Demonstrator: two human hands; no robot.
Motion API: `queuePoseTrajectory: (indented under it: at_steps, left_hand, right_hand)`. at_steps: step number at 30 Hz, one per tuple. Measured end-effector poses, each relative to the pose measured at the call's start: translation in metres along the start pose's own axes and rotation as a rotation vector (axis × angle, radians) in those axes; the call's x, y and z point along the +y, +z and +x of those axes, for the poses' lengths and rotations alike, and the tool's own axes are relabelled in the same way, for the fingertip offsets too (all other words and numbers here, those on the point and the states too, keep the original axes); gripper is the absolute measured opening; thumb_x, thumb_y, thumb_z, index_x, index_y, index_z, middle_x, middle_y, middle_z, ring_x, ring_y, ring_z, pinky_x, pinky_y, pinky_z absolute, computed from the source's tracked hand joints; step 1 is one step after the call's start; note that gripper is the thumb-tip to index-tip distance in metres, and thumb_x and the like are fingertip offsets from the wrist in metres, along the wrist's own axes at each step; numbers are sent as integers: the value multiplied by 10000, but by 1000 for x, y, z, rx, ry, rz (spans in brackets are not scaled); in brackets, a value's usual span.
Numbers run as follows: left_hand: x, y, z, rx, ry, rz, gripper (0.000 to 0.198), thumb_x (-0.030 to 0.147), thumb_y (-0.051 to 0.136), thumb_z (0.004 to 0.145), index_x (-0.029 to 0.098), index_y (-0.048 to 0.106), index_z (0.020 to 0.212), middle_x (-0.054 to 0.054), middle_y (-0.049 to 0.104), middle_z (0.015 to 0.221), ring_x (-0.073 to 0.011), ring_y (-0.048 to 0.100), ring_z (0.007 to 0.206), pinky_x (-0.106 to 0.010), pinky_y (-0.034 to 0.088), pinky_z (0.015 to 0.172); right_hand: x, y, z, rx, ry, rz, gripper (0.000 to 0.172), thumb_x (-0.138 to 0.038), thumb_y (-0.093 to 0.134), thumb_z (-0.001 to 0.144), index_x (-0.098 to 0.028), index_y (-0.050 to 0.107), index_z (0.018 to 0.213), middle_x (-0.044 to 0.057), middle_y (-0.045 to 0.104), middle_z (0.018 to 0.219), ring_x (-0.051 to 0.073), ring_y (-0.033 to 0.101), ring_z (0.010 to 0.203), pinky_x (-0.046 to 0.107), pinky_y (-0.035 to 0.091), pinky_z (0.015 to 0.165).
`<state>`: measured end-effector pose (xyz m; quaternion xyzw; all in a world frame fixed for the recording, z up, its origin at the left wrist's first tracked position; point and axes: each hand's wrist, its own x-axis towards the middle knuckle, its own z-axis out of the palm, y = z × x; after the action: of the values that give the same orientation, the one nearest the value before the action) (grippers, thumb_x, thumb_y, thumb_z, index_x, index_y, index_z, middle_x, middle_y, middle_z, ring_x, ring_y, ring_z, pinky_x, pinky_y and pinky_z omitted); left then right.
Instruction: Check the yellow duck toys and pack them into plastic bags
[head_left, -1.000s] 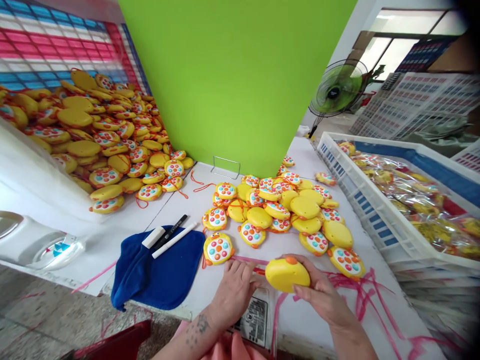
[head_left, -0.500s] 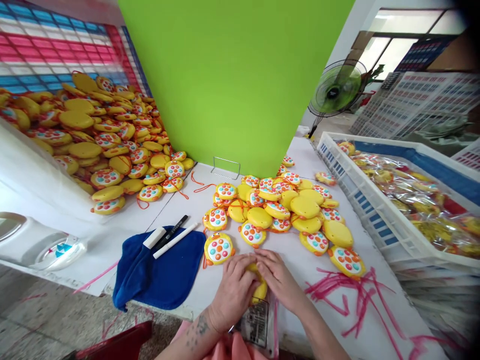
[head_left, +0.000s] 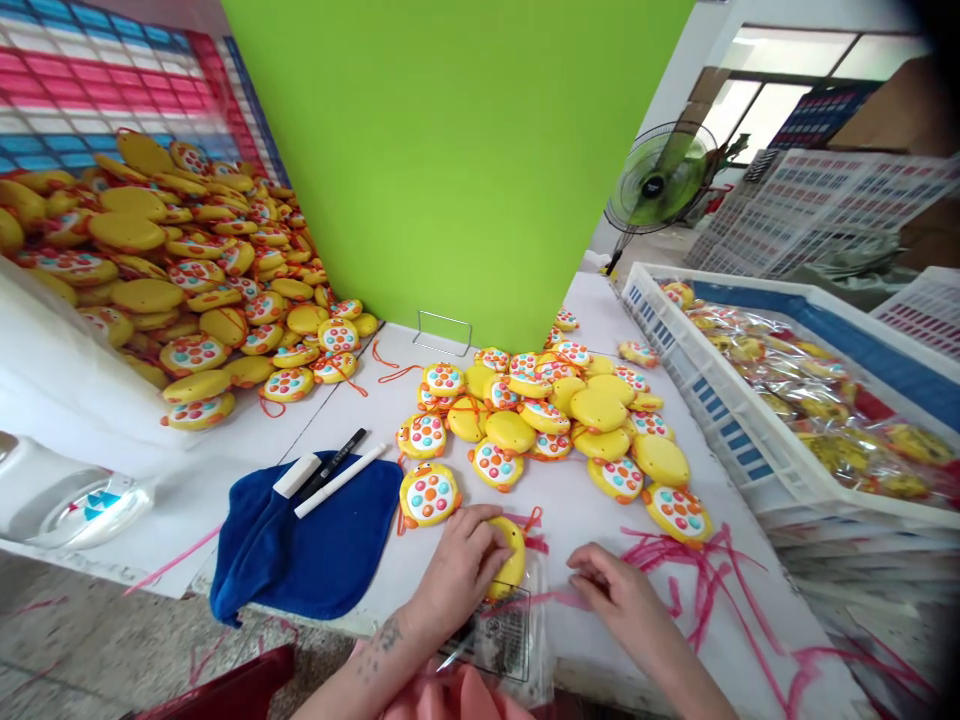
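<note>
While the left hand point(head_left: 456, 572) clamped its grip on a yellow toy point(head_left: 513, 558), I couldn't tell whether the right hand point(head_left: 622, 600) nearby gripped the clear bag point(head_left: 504, 636).

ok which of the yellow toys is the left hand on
The yellow toy on the clear bag, closest to the person, under the left hand; the rest lie untouched farther back.
</note>
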<state>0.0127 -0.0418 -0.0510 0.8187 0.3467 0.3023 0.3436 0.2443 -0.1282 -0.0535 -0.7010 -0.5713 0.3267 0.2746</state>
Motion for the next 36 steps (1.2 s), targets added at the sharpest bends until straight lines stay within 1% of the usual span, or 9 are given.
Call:
queuePoseTrajectory:
  at_steps: [6, 10, 14, 17, 20, 27, 32, 34, 36]
  left_hand:
    - [-4, 3, -4, 5, 13, 7, 67, 178, 508, 914, 203, 563, 884, -90, 587, 1207, -224, 529, 1133, -429, 426, 989]
    - [-6, 3, -4, 15, 44, 22, 60, 169, 514, 912, 206, 558, 896, -94, 582, 1217, -224, 531, 1132, -440, 425, 993]
    - [-8, 4, -5, 36, 67, 39, 56, 166, 518, 912, 209, 553, 908, -93, 584, 1218, -222, 537, 1133, -441, 430, 994]
    - [-8, 4, -4, 42, 71, 45, 56, 163, 527, 907, 210, 558, 914, -90, 591, 1212, -223, 543, 1130, -441, 432, 995]
    - [-8, 4, -3, 33, 70, 46, 51, 175, 522, 912, 209, 561, 908, -92, 588, 1222, -226, 543, 1132, -453, 429, 1000]
    - [-11, 5, -4, 14, 54, 34, 56, 191, 512, 921, 207, 563, 905, -98, 577, 1226, -231, 536, 1133, -471, 418, 1004]
    - [-12, 4, -4, 13, 52, 31, 52, 191, 516, 918, 212, 560, 901, -88, 577, 1227, -230, 530, 1142, -467, 413, 1008]
    - [-12, 4, -4, 18, 54, 30, 47, 190, 519, 917, 214, 558, 907, -87, 579, 1221, -228, 536, 1132, -462, 417, 1005]
    - [-12, 4, -4, 24, 57, 30, 43, 190, 519, 917, 215, 553, 910, -86, 579, 1218, -225, 539, 1129, -458, 420, 1003]
  right_hand:
    - [51, -39, -22, 204, -178, -345, 165, -303, 530, 843, -268, 691, 827, 79, 665, 886, 291, 612, 859, 430, 482, 771]
    - [40, -46, -31, 349, -243, -366, 239, -335, 490, 899, -273, 705, 982, 92, 641, 939, 282, 602, 895, 441, 490, 812]
    - [-2, -24, -31, 73, -192, -259, 286, -367, 634, 857, -261, 671, 1119, 63, 637, 934, 226, 612, 840, 339, 521, 744]
    - [-23, -6, -29, -83, -196, -254, 134, -297, 618, 877, -241, 709, 959, 40, 635, 850, 210, 610, 836, 313, 503, 748]
    - [-15, -9, -29, -105, -216, -279, 221, -283, 532, 927, -223, 692, 786, 32, 621, 770, 205, 606, 806, 308, 484, 720]
    - [68, -82, -72, -19, -29, -602, 166, -266, 593, 788, -247, 749, 843, 86, 723, 834, 281, 662, 805, 399, 514, 760]
    - [69, -126, -100, 81, 171, -123, 493, -429, 680, 730, -317, 662, 1210, 128, 685, 1182, 300, 681, 1005, 356, 557, 778]
    - [70, -138, -94, 183, 220, 20, 411, -454, 605, 787, -304, 699, 1158, 164, 693, 1148, 285, 701, 956, 351, 549, 732]
    - [74, -147, -83, 322, 256, -92, 339, -493, 606, 748, -279, 777, 948, 193, 734, 999, 309, 717, 845, 406, 533, 693]
